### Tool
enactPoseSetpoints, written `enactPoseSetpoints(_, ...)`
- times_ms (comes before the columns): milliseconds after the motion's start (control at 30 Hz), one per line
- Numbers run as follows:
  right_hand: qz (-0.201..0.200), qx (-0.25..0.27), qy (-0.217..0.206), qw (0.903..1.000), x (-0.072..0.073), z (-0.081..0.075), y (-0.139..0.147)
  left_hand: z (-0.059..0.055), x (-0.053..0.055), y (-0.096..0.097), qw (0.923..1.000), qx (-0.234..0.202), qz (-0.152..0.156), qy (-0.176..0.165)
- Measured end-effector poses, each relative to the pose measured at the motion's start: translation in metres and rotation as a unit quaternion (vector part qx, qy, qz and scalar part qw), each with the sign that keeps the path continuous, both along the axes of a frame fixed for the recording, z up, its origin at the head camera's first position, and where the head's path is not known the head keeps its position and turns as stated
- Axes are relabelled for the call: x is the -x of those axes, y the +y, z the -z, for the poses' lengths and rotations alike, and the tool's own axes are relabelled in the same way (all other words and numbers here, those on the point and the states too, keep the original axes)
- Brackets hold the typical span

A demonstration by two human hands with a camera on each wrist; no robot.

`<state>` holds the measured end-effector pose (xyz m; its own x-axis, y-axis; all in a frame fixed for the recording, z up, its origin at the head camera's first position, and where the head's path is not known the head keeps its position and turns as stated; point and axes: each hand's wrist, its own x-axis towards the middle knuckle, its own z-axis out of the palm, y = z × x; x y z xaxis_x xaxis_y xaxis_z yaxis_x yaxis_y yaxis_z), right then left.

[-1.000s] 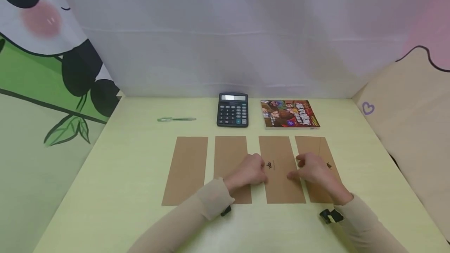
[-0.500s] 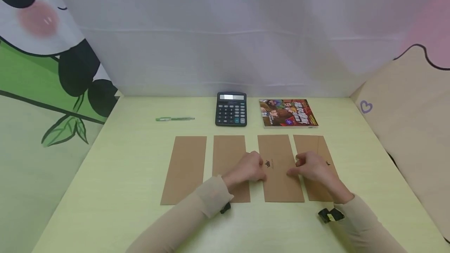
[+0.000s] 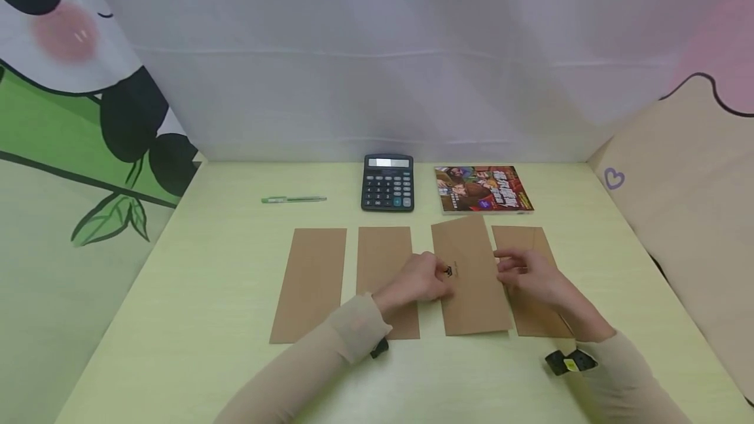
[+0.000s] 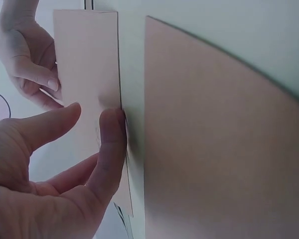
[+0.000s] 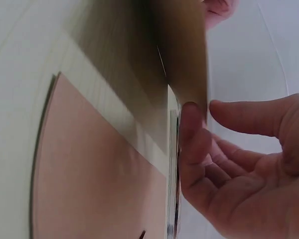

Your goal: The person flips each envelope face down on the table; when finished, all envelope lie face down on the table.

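Pale table (image 3: 194, 293): I had the right hand (image 3: 533, 278) pinching, finger against thumb, one raised brown paper (image 3: 473, 303), front-right of the calculator (image 3: 387, 182); left hand (image 3: 415, 279) at the paper's left edge, grip I couldn't tell; pen (image 3: 294, 199) left of the calculator, book (image 3: 483, 190) right.

LH (image 4: 50, 204) @ brn pc (image 4: 87, 55) | RH (image 4: 27, 57) opp edge | 2nd pc (image 4: 214, 129) nr

Here's the brown paper rectangle (image 3: 476, 293), third of four from the left, tilted, right edge up off the worktop (image 3: 200, 293), small dark print near its left edge
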<state>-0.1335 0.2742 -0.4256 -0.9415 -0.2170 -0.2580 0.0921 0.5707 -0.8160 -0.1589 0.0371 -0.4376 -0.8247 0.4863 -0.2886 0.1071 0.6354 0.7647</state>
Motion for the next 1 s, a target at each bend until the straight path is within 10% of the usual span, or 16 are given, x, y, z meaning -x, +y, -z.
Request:
enactPoseSetpoints(667,-0.058,0.128,0.045,0.9891,-0.001,0.009,0.009,0.004,0.002,0.004,0.9979,-0.025,0.004,0.059)
enactPoseSetpoints(1000,-0.113,0.113,0.049,0.9859,0.005,0.029,0.002,0.011,0.001,0.003,0.9955,-0.084,-0.04,0.018)
